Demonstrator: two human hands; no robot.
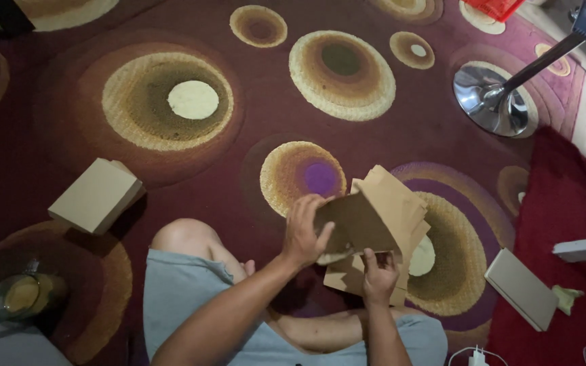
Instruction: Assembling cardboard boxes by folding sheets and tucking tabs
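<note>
Dark maroon carpet [252, 156] covers the floor in the head view, its pile patterned with concentric circles in cream, olive, brown and purple. Seen from above, a person sits on it in pale grey shorts with one bare knee raised at near left.

Both forearms reach forward from the near edge. The left hand [303, 234] is held up with the wrist bent, its fingers curled over the near edge of a brown cardboard box [374, 217] and the thumb pressed on the flat panel facing the camera. The right hand [379, 276] sits lower and nearer, closed around the bottom of the same box, fingertips pinching a lower flap. The box is half folded, matt and stiff, its flaps splayed to the right in overlapping angular layers, and it is held above the lap, at centre right of the scene.

Well apart on the left lies a finished folded box [96, 195], flat, rectangular and the same tan board. At near left stands a glass cup [22, 297] with a yellowish drink. A chrome round stand base [493, 100] gleams at far right. A flat grey-beige box [522, 288] rests at near right, on the edge of a red cloth [564, 203].
</note>
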